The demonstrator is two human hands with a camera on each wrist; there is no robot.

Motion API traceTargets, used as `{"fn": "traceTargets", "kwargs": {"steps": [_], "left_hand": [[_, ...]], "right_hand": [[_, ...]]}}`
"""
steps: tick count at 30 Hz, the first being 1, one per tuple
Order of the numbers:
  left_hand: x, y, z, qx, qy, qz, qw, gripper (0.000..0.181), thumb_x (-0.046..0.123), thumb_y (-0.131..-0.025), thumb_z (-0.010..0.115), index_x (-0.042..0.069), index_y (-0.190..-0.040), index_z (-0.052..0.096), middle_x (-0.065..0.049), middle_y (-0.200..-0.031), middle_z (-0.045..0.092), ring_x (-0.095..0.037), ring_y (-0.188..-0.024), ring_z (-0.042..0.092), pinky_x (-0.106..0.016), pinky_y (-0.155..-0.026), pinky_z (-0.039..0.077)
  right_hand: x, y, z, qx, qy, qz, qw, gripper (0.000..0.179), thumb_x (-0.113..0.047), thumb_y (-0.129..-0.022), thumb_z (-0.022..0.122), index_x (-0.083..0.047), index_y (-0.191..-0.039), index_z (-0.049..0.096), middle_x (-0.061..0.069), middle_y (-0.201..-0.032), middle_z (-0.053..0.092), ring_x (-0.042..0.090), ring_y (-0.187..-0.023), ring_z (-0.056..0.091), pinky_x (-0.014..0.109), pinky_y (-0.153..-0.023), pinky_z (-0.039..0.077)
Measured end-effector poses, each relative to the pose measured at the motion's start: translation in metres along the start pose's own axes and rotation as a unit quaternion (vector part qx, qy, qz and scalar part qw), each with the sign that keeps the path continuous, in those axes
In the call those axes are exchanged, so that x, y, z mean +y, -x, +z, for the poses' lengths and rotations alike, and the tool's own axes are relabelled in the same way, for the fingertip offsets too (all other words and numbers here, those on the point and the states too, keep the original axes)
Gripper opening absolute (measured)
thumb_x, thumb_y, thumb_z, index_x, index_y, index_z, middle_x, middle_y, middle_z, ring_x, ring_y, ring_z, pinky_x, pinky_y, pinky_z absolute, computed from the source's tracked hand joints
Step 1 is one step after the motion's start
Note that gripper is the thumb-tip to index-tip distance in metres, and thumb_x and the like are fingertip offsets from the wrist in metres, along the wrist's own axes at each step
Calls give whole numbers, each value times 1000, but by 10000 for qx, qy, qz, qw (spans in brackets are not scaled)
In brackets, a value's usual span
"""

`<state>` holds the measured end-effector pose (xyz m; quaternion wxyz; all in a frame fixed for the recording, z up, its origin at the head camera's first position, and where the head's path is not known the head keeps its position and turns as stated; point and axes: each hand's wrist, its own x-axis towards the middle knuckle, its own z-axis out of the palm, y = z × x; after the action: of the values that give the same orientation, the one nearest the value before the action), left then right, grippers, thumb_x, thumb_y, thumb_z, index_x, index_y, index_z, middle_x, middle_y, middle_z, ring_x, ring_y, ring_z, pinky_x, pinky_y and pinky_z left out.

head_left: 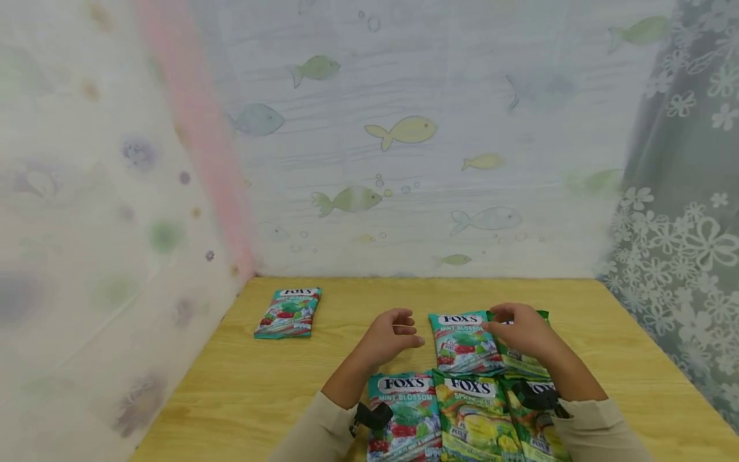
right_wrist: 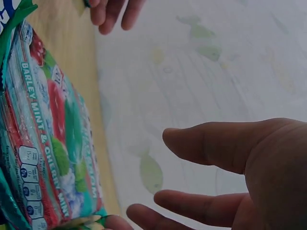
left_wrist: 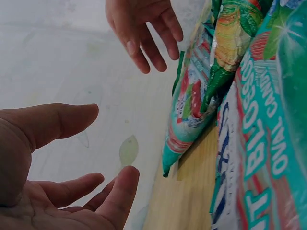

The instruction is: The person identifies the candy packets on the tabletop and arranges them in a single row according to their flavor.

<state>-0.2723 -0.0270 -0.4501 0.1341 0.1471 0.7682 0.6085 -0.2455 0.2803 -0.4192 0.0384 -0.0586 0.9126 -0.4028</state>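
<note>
A flat, yellow, wood-grained table fills the near part. Behind its far edge rises a whitish backdrop printed with green, yellow and blue fish. On the left stands a cream flower-patterned covering, a pink strip bordering it; right, a grey white-flowered curtain.

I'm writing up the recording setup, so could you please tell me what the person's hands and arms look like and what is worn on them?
The left hand and right hand are ungloved. The left sleeve and right sleeve are plain beige. A small black device shows by each cuff, left and right; its fastening is unclear.
</note>
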Motion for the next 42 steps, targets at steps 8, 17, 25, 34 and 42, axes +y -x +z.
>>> {"fn": "traceTargets", "kwargs": {"steps": [8, 17, 25, 34, 42], "left_hand": [[-7, 0, 3, -259, 2, -184, 9995, 75, 19, -92, 80, 2, -155, 43, -20, -149, 53, -33, -134, 57, -49, -106, 54], [-14, -2, 1, -275, -62, -397, 9988, 71, 22, -92, 80, 1, -152, 48, -18, -144, 57, -34, -130, 58, -52, -106, 53], [-19, -5, 7, -338, 365, -723, 9961, 70, 22, -90, 82, 0, -149, 51, -14, -136, 62, -23, -115, 67, -42, -99, 59], [-17, -7, 13, -477, 677, -721, 9940, 66, 14, -93, 79, -5, -148, 48, -21, -138, 61, -24, -117, 68, -40, -99, 59], [-20, -7, 14, -658, 873, -650, 9919, 62, 12, -96, 75, -6, -148, 48, -22, -139, 62, -24, -114, 70, -41, -99, 59]], "right_hand": [[9, -6, 5, -302, -234, 418, 9984, 64, -29, -104, 64, 15, -146, 44, 38, -139, 54, 25, -77, 67, 39, -64, 56], [7, -12, 13, -545, -397, 340, 9971, 61, -29, -102, 66, 15, -142, 50, 37, -138, 55, 38, -107, 69, 43, -79, 64], [7, -10, 12, -558, -296, 436, 9971, 62, -30, -103, 66, 15, -142, 50, 37, -138, 55, 40, -111, 68, 43, -80, 63], [9, -8, 11, -624, -364, 471, 9963, 58, -25, -101, 67, 12, -143, 51, 37, -141, 54, 39, -113, 68, 44, -80, 63], [13, -11, 13, -683, -586, 534, 9945, 58, -14, -95, 73, 10, -144, 52, 37, -139, 55, 39, -113, 68, 46, -82, 63]]}}
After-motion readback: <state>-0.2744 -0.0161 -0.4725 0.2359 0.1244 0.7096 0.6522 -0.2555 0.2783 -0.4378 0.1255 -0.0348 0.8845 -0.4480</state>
